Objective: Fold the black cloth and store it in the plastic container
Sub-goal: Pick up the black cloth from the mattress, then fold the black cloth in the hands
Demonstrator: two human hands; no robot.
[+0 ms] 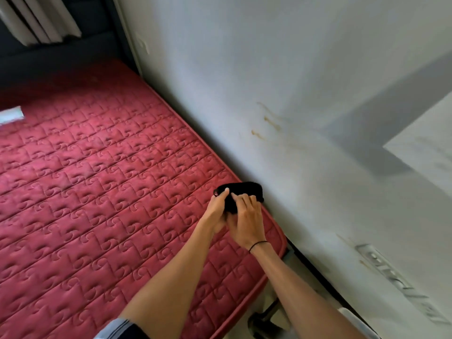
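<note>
The black cloth (241, 193) lies bunched into a small dark bundle at the edge of the red mattress (97, 179), right against the white wall (269, 69); the left hand (216, 211) curls around its near-left side with the thumb pressed on top, and the right hand (247, 220) rests on it with fingers bent and closed over the fabric. It looks soft, light and limp, so it should sag wherever unsupported; pinching two corners or an edge and spreading it flat seems the best hold for folding; no plastic container is in view.
</note>
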